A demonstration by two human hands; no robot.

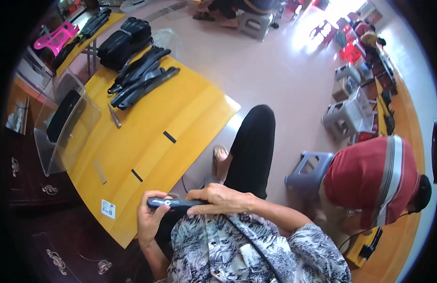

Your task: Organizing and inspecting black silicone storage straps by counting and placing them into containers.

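Note:
In front of my shirt, both hands hold a dark, smooth, elongated handle-like piece (173, 203) with white print on its upper face. My left hand (148, 218) grips its left end, thumb on top and fingers curled behind. My right hand (221, 199) is closed over the right end and hides that part, so the piece's exact kind does not show. To the left stands a yellow table (152, 120). Several long black handle-shaped pieces (142, 84) lie in a pile at its far end, beside a bundled black stack (126, 42).
A slim screwdriver-like tool (114, 116), two black strips (169, 137) and a white label (108, 209) lie on the table. A clear plastic bin (63, 123) stands at its left edge. At right, a person in a red shirt (369, 179) sits near a grey stool (309, 170).

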